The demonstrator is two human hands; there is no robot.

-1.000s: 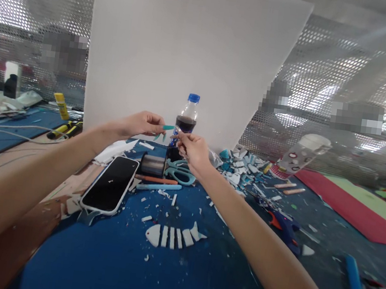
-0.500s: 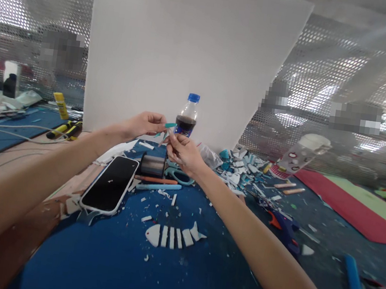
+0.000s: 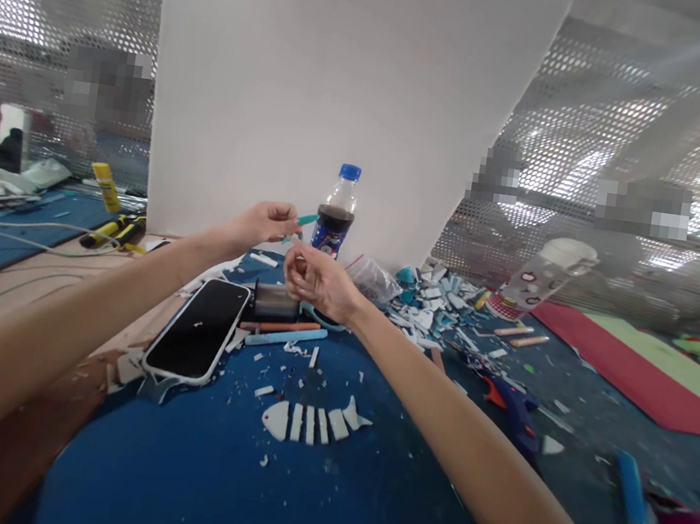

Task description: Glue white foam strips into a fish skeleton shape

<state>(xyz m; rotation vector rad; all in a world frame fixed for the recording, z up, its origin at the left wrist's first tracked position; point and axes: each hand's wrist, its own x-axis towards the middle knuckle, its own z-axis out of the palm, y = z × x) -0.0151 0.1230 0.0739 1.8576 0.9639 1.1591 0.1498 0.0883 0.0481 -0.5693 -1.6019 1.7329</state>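
Teal strip (image 3: 307, 219) sticking out from the pinching fingertips of the left hand (image 3: 263, 224), held above the phone (image 3: 198, 338), right hand (image 3: 315, 278) curling loosely just beside, its grasp unclear, soda bottle (image 3: 334, 213) standing behind.

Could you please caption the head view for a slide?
Left hand pinches a teal piece; right hand hovers by a bottle.

Teal strip (image 3: 307, 219), blue-capped bottle (image 3: 336, 211)
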